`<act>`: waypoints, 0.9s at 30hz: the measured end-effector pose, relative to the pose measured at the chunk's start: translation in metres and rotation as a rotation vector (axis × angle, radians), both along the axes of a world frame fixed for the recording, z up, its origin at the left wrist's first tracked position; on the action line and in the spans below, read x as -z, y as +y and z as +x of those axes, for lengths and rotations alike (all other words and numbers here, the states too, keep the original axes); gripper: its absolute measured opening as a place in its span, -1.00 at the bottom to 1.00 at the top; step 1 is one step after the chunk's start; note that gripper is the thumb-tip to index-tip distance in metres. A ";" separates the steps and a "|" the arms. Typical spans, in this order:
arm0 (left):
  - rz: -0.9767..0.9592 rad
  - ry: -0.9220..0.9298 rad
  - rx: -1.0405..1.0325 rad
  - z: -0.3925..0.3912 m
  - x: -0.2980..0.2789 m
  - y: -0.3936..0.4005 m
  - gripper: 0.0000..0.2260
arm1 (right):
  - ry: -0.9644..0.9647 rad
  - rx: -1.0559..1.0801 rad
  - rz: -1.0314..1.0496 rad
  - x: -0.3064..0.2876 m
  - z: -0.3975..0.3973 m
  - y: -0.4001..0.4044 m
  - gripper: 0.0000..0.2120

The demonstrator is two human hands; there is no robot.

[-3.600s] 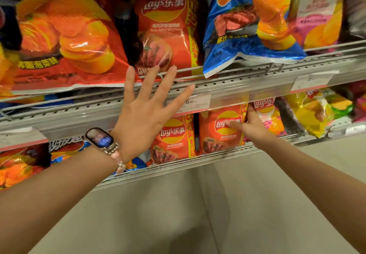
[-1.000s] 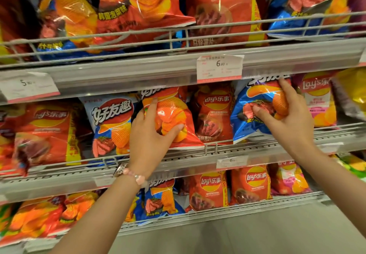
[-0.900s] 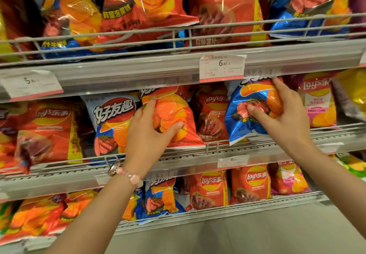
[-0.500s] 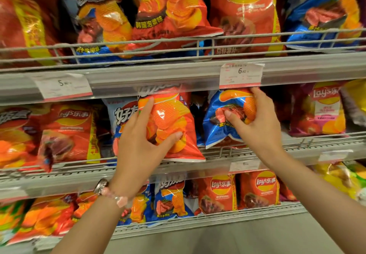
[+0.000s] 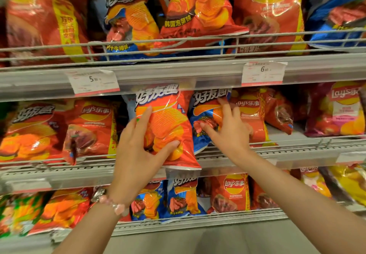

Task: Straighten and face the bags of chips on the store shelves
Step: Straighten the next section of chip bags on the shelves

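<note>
Hands on two chip bags, middle shelf

Your left hand (image 5: 136, 154) grips the orange-red bag (image 5: 168, 127) at the frame's centre: fingers lie up its left edge and the thumb presses into its lower front. That bag stands upright, face out, with its bottom seam hanging over the front rail of the middle shelf (image 5: 297, 152). Just at 3 o'clock of it, touching, sits the blue bag (image 5: 206, 115); your right hand (image 5: 229, 133) holds it with the thumb across its front and the fingers curled round its right side. At 3 o'clock of the blue bag stands a red Lay's bag (image 5: 255, 119), partly behind your right hand. Price tags hang on the upper shelf lip at 11 o'clock (image 5: 93, 81) and 1 o'clock (image 5: 263, 73). A beaded bracelet (image 5: 112, 204) circles your left wrist at 7 o'clock.
</note>
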State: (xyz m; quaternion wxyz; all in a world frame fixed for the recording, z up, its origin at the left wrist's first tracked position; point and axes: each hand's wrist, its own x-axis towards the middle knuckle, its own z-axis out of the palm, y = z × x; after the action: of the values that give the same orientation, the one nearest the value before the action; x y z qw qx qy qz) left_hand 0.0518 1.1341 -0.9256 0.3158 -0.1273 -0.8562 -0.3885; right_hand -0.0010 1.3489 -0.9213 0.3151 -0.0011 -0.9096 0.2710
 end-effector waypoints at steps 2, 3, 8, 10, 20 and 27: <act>0.005 -0.019 -0.002 -0.002 0.000 0.000 -0.16 | -0.043 -0.008 0.001 0.003 -0.003 -0.003 -0.23; 0.003 -0.023 -0.004 -0.002 0.000 0.001 -0.16 | -0.063 -0.014 -0.002 0.002 -0.005 -0.004 -0.22; -0.043 -0.035 -0.030 -0.009 -0.002 0.003 -0.14 | -0.286 -0.056 0.011 -0.010 -0.010 -0.003 -0.19; -0.035 -0.050 -0.029 -0.010 -0.004 0.004 -0.13 | -0.377 -0.095 0.020 -0.010 -0.014 0.001 -0.27; -0.016 -0.008 -0.029 -0.007 0.000 0.014 -0.17 | 0.040 -0.399 -0.336 -0.023 0.037 -0.020 -0.38; 0.008 0.029 -0.015 -0.005 0.007 0.016 -0.22 | -0.294 -0.562 -0.640 -0.021 0.032 -0.056 0.04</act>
State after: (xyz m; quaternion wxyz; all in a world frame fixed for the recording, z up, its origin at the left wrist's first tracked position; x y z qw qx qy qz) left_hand 0.0464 1.1503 -0.9325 0.3318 -0.1252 -0.8509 -0.3876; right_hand 0.0312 1.2929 -0.9001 0.0806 0.1100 -0.7802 0.6105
